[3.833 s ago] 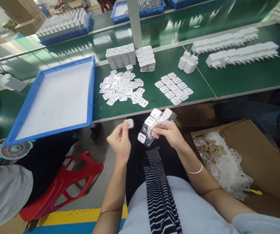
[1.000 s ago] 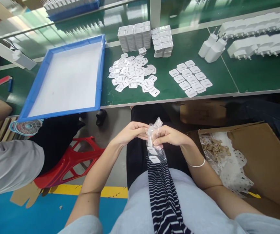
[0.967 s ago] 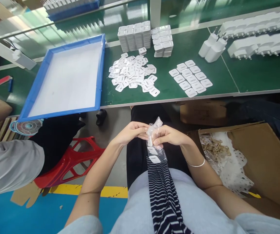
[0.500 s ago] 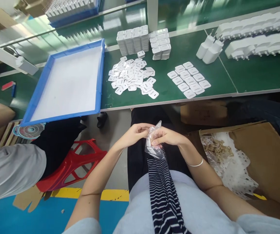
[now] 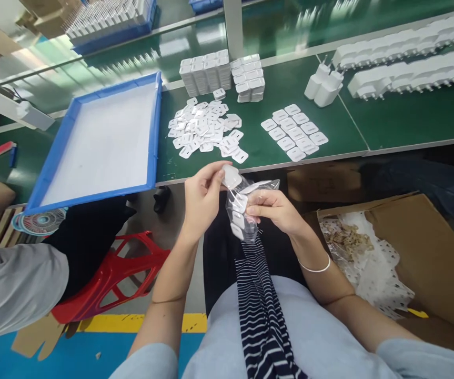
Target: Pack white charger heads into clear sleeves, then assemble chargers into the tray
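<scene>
A clear plastic bag (image 5: pixel 251 226) with several white pieces inside hangs over my lap. My right hand (image 5: pixel 270 208) pinches the bag at its right side. My left hand (image 5: pixel 205 197) holds white pieces (image 5: pixel 232 177) between thumb and fingers at the bag's upper left. On the green table, a loose pile of white pieces (image 5: pixel 203 126) lies beyond my hands. Neat stacks (image 5: pixel 205 73) of white pieces stand behind the pile. To the right, white labelled pieces (image 5: pixel 294 132) lie flat in rows.
A blue-rimmed tray (image 5: pixel 152 137) is on the left. White plug adapters (image 5: pixel 324 87) stand at the right. A cardboard box (image 5: pixel 427 252) with plastic scraps is at lower right. A person's sleeve (image 5: pixel 17 287) and red stool (image 5: pixel 108 279) are at left.
My left hand has moved up and now holds white pieces at the bag's top. The bag is spread more open to view. The whole view has shifted slightly.
</scene>
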The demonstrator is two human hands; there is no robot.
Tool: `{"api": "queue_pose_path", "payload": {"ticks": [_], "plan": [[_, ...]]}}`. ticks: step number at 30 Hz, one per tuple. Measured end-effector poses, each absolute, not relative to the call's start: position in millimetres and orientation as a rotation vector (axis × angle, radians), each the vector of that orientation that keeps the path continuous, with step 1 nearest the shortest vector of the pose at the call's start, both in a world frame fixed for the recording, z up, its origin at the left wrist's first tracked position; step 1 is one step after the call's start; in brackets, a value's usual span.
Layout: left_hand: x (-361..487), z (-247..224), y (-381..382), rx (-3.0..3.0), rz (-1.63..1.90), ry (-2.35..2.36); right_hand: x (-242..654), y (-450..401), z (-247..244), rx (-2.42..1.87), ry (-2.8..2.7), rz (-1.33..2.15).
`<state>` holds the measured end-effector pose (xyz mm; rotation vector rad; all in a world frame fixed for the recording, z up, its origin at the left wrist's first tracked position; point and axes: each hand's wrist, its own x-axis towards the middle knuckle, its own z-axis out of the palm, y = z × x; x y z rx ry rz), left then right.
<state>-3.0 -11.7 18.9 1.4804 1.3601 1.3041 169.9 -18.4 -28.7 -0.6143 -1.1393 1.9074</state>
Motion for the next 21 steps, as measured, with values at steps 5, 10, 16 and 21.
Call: {"api": "queue_pose_path", "payload": {"ticks": [5, 10, 16, 21], "plan": [[-20.4, 14.5, 37.4, 1.711, 1.382, 1.444, 178.0, -15.4, -27.8, -0.661, -1.131, 1.846], [-46.7, 8.0, 97.3, 2.073, 1.414, 1.752, 182.9, -18.6, -32.5, -0.629, -1.072, 1.804], [-25.2, -1.0, 125.2, 2.355, 0.880, 1.451, 178.3, -16.4, -30.4, -0.734, -0.937, 1.667], [-15.0, 17.3, 79.9, 2.257, 1.280, 1.419, 176.8, -15.0, -29.9, -0.860, -0.811, 1.544]]}}
